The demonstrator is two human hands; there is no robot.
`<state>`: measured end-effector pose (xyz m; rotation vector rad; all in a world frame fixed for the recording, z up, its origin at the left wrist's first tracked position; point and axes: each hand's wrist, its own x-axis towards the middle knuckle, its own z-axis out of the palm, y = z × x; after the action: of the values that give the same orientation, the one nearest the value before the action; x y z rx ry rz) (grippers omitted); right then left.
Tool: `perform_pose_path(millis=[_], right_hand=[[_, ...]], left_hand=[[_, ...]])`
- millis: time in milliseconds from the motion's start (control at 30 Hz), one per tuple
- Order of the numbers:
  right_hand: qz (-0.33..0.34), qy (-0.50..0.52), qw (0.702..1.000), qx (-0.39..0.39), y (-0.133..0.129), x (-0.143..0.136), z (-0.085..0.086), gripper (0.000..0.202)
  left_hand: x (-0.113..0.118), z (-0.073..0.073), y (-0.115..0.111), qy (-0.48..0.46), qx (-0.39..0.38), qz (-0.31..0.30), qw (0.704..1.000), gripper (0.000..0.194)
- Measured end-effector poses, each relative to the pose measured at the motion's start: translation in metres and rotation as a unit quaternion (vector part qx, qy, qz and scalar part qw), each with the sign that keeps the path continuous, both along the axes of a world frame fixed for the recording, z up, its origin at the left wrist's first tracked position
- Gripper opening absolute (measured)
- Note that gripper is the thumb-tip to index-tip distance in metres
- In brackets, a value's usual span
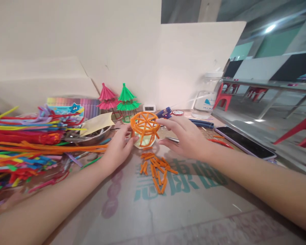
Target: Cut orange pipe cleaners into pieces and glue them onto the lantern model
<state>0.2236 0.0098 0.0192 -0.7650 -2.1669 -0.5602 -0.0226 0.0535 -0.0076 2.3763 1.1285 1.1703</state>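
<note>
An orange pipe-cleaner frame (pixel 145 123), with a spoked round top and slanting posts, stands on a small pale base (pixel 152 140). My left hand (pixel 120 145) grips its left side, the thumb at a post near the base and the fingers partly hidden behind. At the right, my right hand (pixel 185 136) is open, thumb and fingers apart; the index fingertip is close to the frame's rim, and whether it touches cannot be told. Short cut orange pipe-cleaner pieces (pixel 156 170) lie in a loose pile in front of the frame.
Bundles of coloured pipe cleaners (pixel 28 136) crowd the left, near a metal bowl (pixel 91 137) and marker pack (pixel 75 106). Behind stand a pink model (pixel 108 97), a green model (pixel 127 102) and a blue glue gun (pixel 164 113). At right are a clear bottle (pixel 206 97) and a phone (pixel 244 141).
</note>
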Motion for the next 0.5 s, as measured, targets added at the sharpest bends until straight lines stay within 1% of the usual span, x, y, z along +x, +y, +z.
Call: perform_pose_path(millis=[67,167,233,333,500], right_hand=[[-0.008,-0.043,0.999,0.029,-0.001,0.002,0.003,0.046],[0.009,-0.070,0.997,0.044,-0.001,0.003,-0.002,0.041],[0.017,-0.061,0.997,0.048,0.000,0.002,-0.009,0.039],[0.011,-0.043,0.998,0.050,0.000,0.001,-0.018,0.040],[0.009,-0.032,0.999,0.034,0.000,-0.001,-0.024,0.041]], left_hand=[[0.001,0.002,-0.002,0.014,0.018,0.005,1.000,0.043],[0.001,0.003,-0.004,0.027,0.028,0.005,0.999,0.043],[0.000,0.003,-0.005,0.028,0.031,0.005,0.999,0.043],[0.000,0.003,-0.005,0.027,0.039,0.006,0.999,0.043],[0.000,0.003,-0.006,0.031,0.041,0.007,0.999,0.042]])
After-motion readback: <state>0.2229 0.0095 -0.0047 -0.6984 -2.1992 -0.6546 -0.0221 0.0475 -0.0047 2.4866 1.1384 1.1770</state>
